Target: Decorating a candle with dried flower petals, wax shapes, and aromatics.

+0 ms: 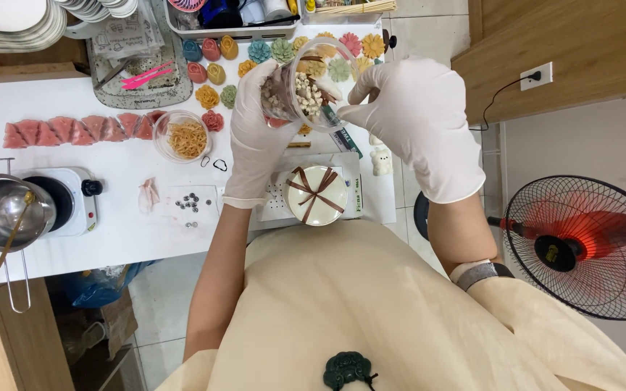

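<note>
My left hand [255, 137], in a white glove, holds a clear plastic cup [306, 87] tilted on its side; the cup contains small white and tan bits. My right hand [418, 119], also gloved, reaches its fingertips into the cup's mouth. Below the hands, a round cream candle [316, 194] decorated with a brown ribbon-like bow stands on a white scale [277, 203] near the table's front edge.
Several coloured flower-shaped wax pieces [215, 72] lie at the back. Nearby are a glass bowl of tan shreds [184, 136], a row of pink wedge pieces [74, 130], a metal pot with spoon [1, 210] on a small hotplate [74, 199], and a floor fan [581, 246].
</note>
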